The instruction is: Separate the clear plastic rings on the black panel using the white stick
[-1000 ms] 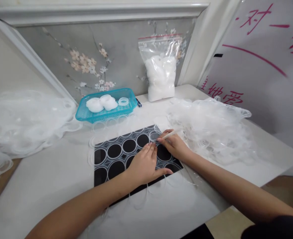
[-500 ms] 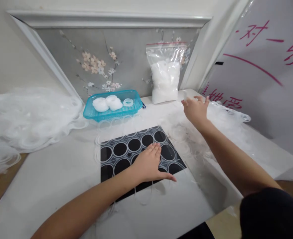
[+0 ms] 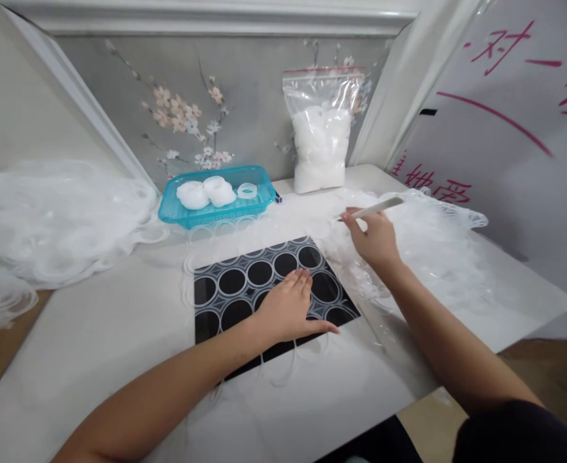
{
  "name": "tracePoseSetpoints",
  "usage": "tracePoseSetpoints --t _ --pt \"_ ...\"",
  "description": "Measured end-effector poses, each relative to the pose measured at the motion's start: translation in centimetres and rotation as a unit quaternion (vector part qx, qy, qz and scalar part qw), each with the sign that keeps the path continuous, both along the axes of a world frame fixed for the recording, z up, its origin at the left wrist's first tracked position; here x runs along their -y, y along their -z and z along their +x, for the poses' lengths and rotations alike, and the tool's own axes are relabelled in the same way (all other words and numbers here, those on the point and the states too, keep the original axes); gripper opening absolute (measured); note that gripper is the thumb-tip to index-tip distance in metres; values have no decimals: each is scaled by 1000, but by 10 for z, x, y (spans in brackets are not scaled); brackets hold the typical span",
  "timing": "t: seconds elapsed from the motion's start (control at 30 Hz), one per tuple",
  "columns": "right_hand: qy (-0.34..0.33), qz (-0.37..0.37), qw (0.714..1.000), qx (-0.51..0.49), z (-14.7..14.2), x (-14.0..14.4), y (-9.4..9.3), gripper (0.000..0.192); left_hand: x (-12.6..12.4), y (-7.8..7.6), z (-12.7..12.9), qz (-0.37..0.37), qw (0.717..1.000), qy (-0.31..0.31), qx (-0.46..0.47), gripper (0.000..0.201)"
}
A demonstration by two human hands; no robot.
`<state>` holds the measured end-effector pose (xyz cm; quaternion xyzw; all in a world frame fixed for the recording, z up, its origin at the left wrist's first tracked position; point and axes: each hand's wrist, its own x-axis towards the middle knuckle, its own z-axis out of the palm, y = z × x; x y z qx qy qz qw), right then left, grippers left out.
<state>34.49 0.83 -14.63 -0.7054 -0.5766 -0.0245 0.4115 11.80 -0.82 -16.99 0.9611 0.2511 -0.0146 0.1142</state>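
My left hand (image 3: 288,305) lies flat with fingers stretched and thumb out, on a clear sheet of joined plastic rings (image 3: 283,370) over a black rectangular board (image 3: 235,315). Rings of this sheet reach past the board's edges. To the upper right, my right hand (image 3: 375,238) is closed around a white pen-shaped tool (image 3: 380,207) with a thin dark tip pointing left. What kind of tool it is I cannot tell. Below and beside that hand lies a heap of clear ring-patterned plastic (image 3: 438,247).
A blue plastic basket (image 3: 168,212) holding white rings (image 3: 218,191) stands at the back. Right of it are a dark pen (image 3: 278,197) and an upright zip bag of white material (image 3: 322,148). A large pile of clear plastic rings (image 3: 56,225) covers the table's left side.
My right hand has gone from spread fingers to a closed grip with the white tool showing in it, slightly lower. My left hand stays flat on the sheet. The view has shifted slightly.
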Motion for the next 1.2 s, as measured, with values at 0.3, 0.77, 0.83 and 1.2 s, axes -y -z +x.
tracePoseSetpoints --t 0.3,0.77,0.83,1.2 --pt "-194 -158 948 -196 -37 8 29 47 0 1 -1 26 1000 -1 15 112" --pt "-207 -174 948 -171 -34 10 27 39 1 -1 0 41 999 7 10 109" --pt "-211 -170 944 -186 -33 9 27 38 1 0 0 47 999 8 9 109" --pt "-211 -172 938 -216 -31 8 28 41 1 -1 0 61 998 8 3 105"
